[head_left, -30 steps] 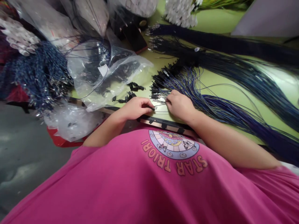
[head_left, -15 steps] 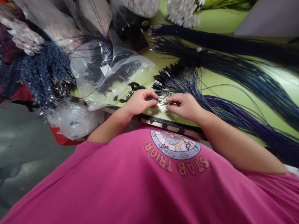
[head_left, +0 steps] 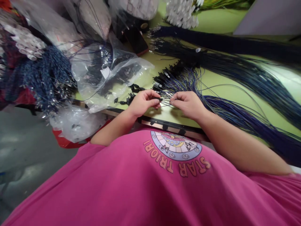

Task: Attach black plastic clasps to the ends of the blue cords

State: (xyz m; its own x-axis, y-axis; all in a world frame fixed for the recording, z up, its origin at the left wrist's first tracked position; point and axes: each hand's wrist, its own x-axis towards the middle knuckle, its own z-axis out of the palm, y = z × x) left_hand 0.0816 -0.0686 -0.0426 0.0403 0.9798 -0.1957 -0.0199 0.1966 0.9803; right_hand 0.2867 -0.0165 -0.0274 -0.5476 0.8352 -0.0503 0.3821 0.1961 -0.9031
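Between thumb and fingers, my left hand (head_left: 146,102) pinches a small black connector (head_left: 160,99) at the table's near edge. Thin wires (head_left: 166,103) run from there toward my right hand (head_left: 187,104), whose thumb and forefinger are pinched together on a wire. The fine wire ends are blurred, so I cannot see whether they sit inside the connector. Just beyond both hands lies a row of black connectors (head_left: 162,80) joined to blue wires (head_left: 225,105) that trail off to the right. Loose black connectors (head_left: 124,101) lie to the left of my left hand.
A clear plastic bag (head_left: 94,78) lies on the left of the green table (head_left: 221,23). Behind it rests a dark phone (head_left: 135,40). Dark wire bundles (head_left: 223,44) stretch across the back right. Blue wires with white connectors (head_left: 29,45) hang over the left edge.
My right hand has moved slightly away from my left, widening the gap between the fingertips. The black connector now shows more plainly in my left hand.
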